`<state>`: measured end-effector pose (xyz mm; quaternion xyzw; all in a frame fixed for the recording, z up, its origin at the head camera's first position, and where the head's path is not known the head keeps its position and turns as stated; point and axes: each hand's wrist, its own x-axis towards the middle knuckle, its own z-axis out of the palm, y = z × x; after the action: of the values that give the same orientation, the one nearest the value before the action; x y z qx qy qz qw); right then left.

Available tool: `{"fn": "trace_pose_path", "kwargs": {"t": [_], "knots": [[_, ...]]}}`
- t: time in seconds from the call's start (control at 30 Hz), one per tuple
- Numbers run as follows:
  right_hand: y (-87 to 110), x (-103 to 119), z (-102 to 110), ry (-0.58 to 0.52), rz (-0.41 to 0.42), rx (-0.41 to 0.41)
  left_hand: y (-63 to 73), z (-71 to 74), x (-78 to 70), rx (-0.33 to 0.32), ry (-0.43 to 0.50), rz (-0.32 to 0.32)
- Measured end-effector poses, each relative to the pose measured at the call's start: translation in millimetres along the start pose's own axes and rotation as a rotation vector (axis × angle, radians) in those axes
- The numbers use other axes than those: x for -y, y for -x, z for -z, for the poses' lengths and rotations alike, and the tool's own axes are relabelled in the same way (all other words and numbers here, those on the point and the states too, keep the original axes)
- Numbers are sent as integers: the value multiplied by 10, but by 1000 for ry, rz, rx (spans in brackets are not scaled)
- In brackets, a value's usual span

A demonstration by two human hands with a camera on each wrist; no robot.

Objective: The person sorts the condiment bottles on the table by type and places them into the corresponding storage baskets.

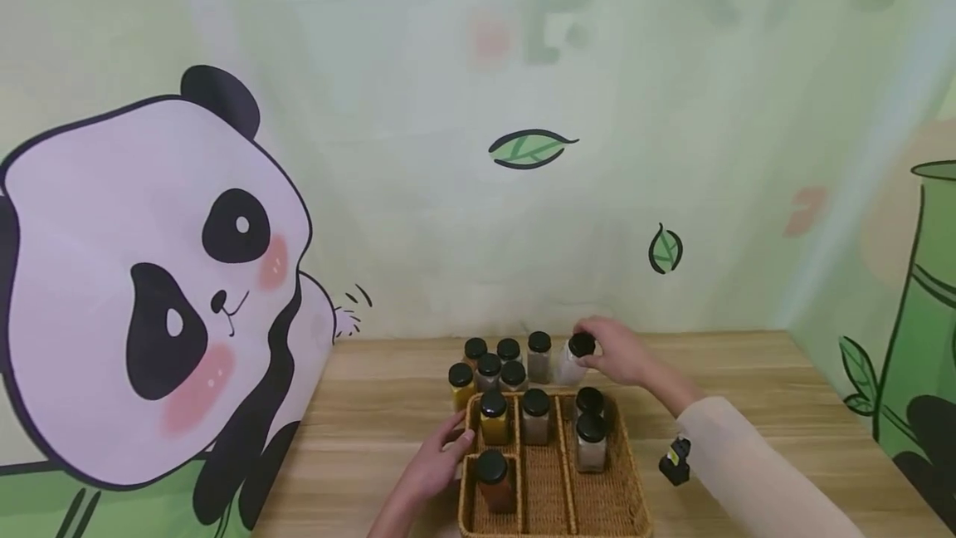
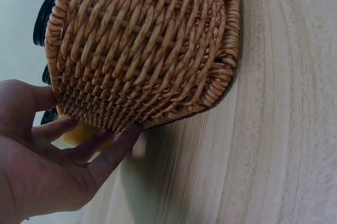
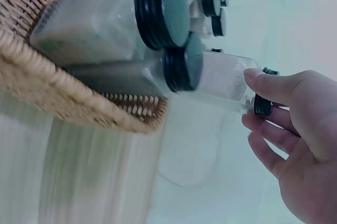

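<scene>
My right hand pinches the black lid of a clear spice jar with whitish contents, between thumb and fingers. The jar leans slightly behind the basket, at the right end of a jar group. In the right wrist view, thumb and fingertips meet at its lid. My left hand rests against the back left corner of a divided wicker basket, its fingers extended along the woven wall. Inside stand a yellow jar, a red-brown jar, a greyish jar and two pale jars at right.
Several black-lidded jars stand behind the basket, including a yellow one at the left. A wooden table lies under everything, with a panda-printed backdrop at its back edge. A small black device sits by the right sleeve.
</scene>
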<state>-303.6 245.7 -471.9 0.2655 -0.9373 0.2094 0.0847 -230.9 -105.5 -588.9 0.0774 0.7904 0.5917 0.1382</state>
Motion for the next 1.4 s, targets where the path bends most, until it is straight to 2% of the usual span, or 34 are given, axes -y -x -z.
{"fn": "trace_pose_path", "kwargs": {"t": [0.17,0.33,0.5,0.63,0.8,0.97,1.27,1.4], "knots": [[117,-7,144,-10,-17,-13,29,-27,41,32,95,22],[202,86,360,-14,-25,-20,34,-28,23,12,55,7],[252,293,577,-8,31,-39,18,-12,-5,4,35,-4],[342,487,657,19,89,-3,21,-7,-20,14,54,-4],[494,658,623,41,138,53,37,-2,-9,19,55,3],[616,718,524,-8,176,67,44,0,4,23,55,-3],[862,745,332,-44,143,156,42,-12,29,20,68,-3],[963,716,219,-42,123,165,43,-3,30,21,74,17]]}}
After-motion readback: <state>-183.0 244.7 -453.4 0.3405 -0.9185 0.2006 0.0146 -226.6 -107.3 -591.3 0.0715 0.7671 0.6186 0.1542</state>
